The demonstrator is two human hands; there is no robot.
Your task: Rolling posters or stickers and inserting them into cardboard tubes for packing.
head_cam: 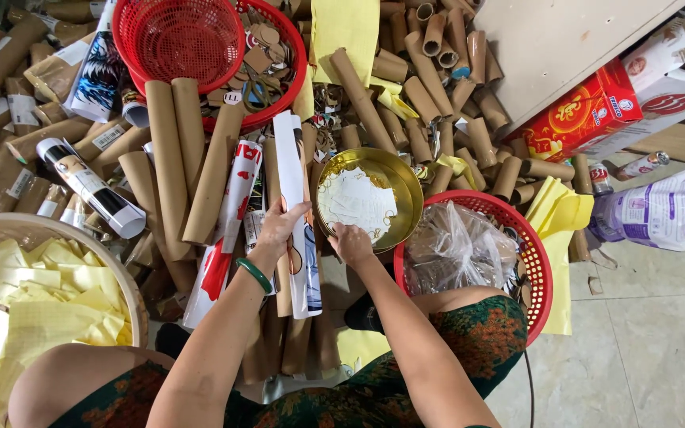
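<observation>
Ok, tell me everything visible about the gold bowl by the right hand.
The gold bowl is round, shallow and shiny, metal by its look. It sits upright on the heap of cardboard tubes, beside the red basket that holds clear plastic. White paper pieces lie flat inside, covering much of its bottom. The right hand rests at its near rim, fingers over the edge; whether it grips the rim cannot be told.

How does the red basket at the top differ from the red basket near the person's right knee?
The top red basket looks empty and rests tilted over another red basket; the lower red basket sits on the floor and holds crumpled clear plastic. The top one lies far from both hands; the lower one is close to the right hand, beside the gold bowl. Both are round, red plastic mesh.
</observation>
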